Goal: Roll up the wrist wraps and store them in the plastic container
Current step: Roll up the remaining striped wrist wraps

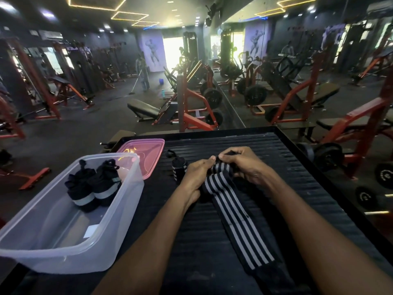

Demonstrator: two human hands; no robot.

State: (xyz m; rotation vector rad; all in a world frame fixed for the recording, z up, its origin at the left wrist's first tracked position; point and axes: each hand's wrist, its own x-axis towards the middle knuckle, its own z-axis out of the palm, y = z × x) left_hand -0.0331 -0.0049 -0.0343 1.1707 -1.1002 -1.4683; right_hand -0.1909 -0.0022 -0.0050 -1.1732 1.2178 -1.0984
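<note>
On black platform (pixel 297 167), fingers (pixel 228 155) pinch striped wrap (pixel 231 201).

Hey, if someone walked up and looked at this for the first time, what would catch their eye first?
Most likely the striped wrist wrap stretched along the middle of the dark ribbed platform, its far end held in the grip of the left hand and right hand. Next, the clear plastic container at the left with two rolled wraps inside, the pink lid behind it, and one rolled striped wrap standing beside the hands.
</note>
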